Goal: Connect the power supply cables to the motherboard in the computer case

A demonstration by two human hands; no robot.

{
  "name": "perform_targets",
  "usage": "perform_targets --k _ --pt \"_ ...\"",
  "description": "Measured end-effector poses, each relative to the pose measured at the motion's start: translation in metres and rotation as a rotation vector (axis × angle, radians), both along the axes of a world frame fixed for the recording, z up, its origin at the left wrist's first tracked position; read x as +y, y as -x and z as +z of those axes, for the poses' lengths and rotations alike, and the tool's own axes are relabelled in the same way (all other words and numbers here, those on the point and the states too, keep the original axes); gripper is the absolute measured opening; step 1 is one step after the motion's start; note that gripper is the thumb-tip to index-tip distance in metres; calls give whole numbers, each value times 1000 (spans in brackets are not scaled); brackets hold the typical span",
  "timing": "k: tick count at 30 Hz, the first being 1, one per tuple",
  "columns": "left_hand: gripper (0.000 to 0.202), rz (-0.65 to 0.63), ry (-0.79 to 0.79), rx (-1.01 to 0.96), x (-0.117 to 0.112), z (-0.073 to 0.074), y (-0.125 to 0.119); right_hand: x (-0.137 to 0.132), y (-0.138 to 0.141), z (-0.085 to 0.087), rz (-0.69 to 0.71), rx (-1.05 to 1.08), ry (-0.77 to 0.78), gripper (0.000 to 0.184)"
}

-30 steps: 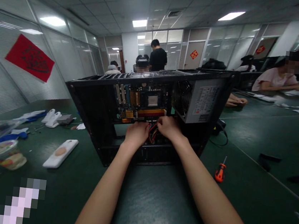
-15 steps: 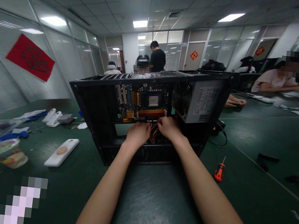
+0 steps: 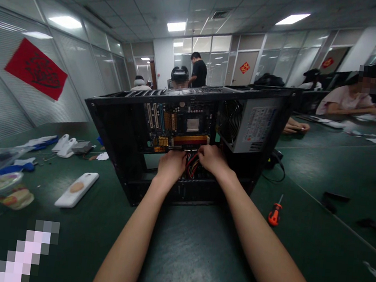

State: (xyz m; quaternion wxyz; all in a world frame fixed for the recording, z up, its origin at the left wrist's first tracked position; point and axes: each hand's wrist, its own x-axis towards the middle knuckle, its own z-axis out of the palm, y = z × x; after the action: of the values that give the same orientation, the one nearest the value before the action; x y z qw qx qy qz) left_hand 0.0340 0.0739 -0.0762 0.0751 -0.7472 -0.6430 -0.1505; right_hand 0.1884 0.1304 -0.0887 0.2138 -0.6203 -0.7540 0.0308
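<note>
Open computer case, both hands at its loose cables

Item: cable bundle (image 3: pixel 192 165), red, yellow and black strands; low in the case, between my hands, near the coloured slots.

Right hand (image 3: pixel 213 157): mine; fingertips narrowed, apparently pinching a strand at the bundle's right edge.

Left hand (image 3: pixel 171 164): mine; fingers curled narrow at the bundle's left edge. I cannot tell whether they grip a wire.

Housing: computer case (image 3: pixel 202 192), black, standing on the table with its open side towards me.

In place: motherboard (image 3: pixel 184 127), on the far wall, coloured slots (image 3: pixel 191 140) along its near edge; power supply (image 3: pixel 259 124), upper right, fan facing left.

Outstanding, in my judgement: the wiring, since the strands lie slack and untidy; whether any plug is seated I cannot see. Nothing covers the pale square part (image 3: pixel 192 124) on the board, and no panel closes the side facing me.

Surroundings, on the green table (image 3: pixel 189 250): orange-handled screwdriver (image 3: pixel 274 215), to the right, apart from both hands; white phone (image 3: pixel 77 189), to the left; plastic tub (image 3: pixel 15 196), beyond the phone at far left. Another person in a pale top (image 3: pixel 342 99) sits far right.
</note>
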Motion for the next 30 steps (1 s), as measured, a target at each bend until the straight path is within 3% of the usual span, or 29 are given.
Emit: perform_targets --k 5,10,30 --pt "34 44 6 -20 3 -3 1 2 0 -1 -5 4 13 28" --pt "36 -4 54 -69 4 -3 0 3 0 -1 -1 3 6 28" --pt "34 2 32 -94 10 -9 4 0 -2 1 30 2 22 28"
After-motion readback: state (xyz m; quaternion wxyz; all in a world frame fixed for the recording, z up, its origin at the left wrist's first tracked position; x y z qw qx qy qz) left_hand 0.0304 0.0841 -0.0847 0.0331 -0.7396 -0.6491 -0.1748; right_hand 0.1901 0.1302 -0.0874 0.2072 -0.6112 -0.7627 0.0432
